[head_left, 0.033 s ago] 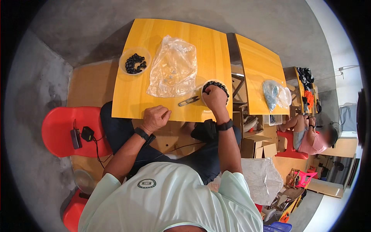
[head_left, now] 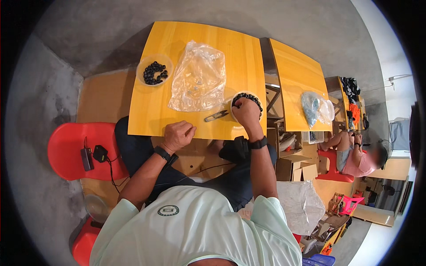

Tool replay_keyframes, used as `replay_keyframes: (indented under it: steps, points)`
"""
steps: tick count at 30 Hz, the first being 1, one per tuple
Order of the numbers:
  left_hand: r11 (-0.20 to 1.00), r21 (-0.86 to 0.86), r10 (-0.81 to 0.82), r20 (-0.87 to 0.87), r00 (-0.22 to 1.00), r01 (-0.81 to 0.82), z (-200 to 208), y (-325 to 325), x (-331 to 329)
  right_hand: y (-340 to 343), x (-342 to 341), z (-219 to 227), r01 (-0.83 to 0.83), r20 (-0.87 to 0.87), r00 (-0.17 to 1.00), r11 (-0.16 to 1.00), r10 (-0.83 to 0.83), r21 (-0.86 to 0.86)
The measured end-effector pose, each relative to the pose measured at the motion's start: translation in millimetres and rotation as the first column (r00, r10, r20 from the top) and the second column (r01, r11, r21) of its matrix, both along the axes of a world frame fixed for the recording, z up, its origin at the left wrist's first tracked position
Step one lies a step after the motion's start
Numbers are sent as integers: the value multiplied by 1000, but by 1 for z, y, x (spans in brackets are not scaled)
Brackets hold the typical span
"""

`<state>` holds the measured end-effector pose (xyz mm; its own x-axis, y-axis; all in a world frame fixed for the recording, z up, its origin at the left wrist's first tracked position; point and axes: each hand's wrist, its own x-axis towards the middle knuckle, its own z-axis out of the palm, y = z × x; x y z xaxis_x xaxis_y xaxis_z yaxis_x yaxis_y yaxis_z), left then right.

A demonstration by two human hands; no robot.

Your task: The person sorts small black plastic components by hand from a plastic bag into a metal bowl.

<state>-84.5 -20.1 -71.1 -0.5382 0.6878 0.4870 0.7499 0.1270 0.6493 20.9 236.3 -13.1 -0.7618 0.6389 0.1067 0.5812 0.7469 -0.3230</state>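
My right hand [head_left: 247, 111] reaches over a round tub [head_left: 234, 116] at the table's front right, its fingers bent down among small black ring-like pieces [head_left: 248, 95]. Whatever those fingertips grip is hidden. Just left of the tub lies a pair of thread snips [head_left: 216, 116], touched by neither hand. My left hand [head_left: 178, 135] rests curled on the front edge of the yellow table [head_left: 153, 119]; the inside of its fingers is out of sight. A crumpled clear plastic bag [head_left: 199, 80] lies flat in the middle, with a few tiny bits showing through it.
A second clear tub [head_left: 141, 71] with black pieces [head_left: 155, 73] stands at the far left. Beside me is a red chair [head_left: 66, 146] holding a cable and adapter. To the right stand another yellow table [head_left: 297, 66], cardboard boxes [head_left: 297, 168] and a seated person [head_left: 355, 157].
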Motion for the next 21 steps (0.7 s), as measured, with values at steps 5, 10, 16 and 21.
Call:
replay_keyframes:
  steps: [5, 10, 16, 21]
  points:
    - [1000, -30, -7, 7, 1000, 7, -3, 0, -1, 3, 2, -1, 17, -10, 1000, 990, -19, -138]
    - [1000, -28, -4, 27, 1000, 4, -3, 0, 0, 12, 15, 2, 14, -155, 987, 984, -43, -179]
    - [999, -34, -8, 29, 1000, 9, -5, -1, -1, 13, 24, 16, -75, -146, 988, 976, 45, -203]
    - [999, -48, -5, 41, 999, 7, -2, 1, 0, 12, 17, 12, -157, -109, 983, 982, 145, -109]
